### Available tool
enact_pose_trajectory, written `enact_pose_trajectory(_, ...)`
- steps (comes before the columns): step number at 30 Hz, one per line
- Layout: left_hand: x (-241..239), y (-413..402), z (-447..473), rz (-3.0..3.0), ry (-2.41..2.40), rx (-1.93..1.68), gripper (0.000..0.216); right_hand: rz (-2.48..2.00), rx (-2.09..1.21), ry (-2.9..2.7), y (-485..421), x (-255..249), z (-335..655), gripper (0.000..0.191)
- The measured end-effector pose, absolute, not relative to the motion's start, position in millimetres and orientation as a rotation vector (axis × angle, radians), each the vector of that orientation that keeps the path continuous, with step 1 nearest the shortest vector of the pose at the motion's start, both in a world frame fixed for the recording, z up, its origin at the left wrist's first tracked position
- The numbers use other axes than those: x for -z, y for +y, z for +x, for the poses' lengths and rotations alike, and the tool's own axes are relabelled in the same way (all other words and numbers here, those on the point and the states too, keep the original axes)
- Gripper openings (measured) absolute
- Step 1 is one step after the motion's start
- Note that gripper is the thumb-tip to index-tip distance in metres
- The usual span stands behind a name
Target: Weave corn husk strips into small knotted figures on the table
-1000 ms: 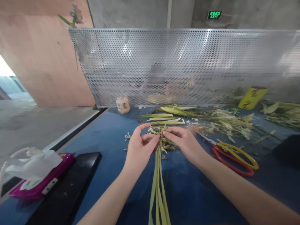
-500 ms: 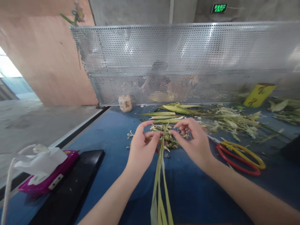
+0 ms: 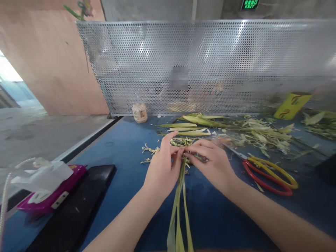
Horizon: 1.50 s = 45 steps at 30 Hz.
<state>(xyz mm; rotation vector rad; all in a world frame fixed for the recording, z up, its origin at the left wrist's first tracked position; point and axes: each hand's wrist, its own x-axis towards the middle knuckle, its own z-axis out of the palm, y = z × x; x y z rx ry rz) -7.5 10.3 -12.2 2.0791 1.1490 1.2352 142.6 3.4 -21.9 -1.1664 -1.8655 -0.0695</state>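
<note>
Long green leaf strips (image 3: 179,210) hang down toward me from a small knotted or woven bit at the middle of the table. My left hand (image 3: 162,171) is closed on their upper end, thumb pressed in and index finger raised. Fingertips of my right hand (image 3: 214,164) pinch at the same spot, touching my left fingertips; the exact bit between them is hidden. Just behind and beside my hands lie small braided plant pieces (image 3: 150,149), partly covered by the fingers.
Scissors (image 3: 270,176) with red and yellow handles lie right. Loose leaf strips (image 3: 189,129) and a heap of leaves (image 3: 259,134) lie behind. A wrapped jar (image 3: 140,113), yellow tube (image 3: 292,105), black phone-like slab (image 3: 76,206) and purple power strip (image 3: 52,196) surround. A perforated metal screen (image 3: 147,63) bounds the back.
My right hand has moved left and down, its fingers now meeting my left fingertips at the strips. My left hand keeps its hold. The camera view has shifted slightly.
</note>
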Motion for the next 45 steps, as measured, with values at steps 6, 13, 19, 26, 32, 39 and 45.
enact_pose_trajectory(6,11.7,10.9,-7.8,2.222,1.248,-1.183,0.045,-1.218,0.071,-1.959,2.4,23.2,144.4,0.018)
enact_pose_trajectory(13,11.1,12.6,-5.2,2.496,1.43,-0.951,0.04,-1.316,0.144,-2.056,0.9,26.7,141.3,0.016)
enact_pose_trajectory(19,13.8,13.6,-5.8,2.611,1.385,-0.861,0.038,-1.291,-0.039,-2.033,4.2,29.3,138.9,0.015)
enact_pose_trajectory(26,13.7,14.3,-8.7,2.795,1.401,-0.785,0.036,-1.19,-0.329,-1.877,9.8,31.5,137.5,0.012)
enact_pose_trajectory(32,11.6,18.8,-12.7,2.794,1.342,-0.774,0.035,-1.196,-0.561,-1.695,13.7,29.8,134.7,0.012)
enact_pose_trajectory(39,4.7,18.4,-11.9,2.372,1.342,-0.953,0.041,-1.114,-0.46,-1.646,15.4,32.6,134.5,0.01)
enact_pose_trajectory(45,8.9,19.6,-9.2,2.563,1.528,-0.821,0.042,-1.09,-0.159,-1.741,12.7,38.6,131.0,0.015)
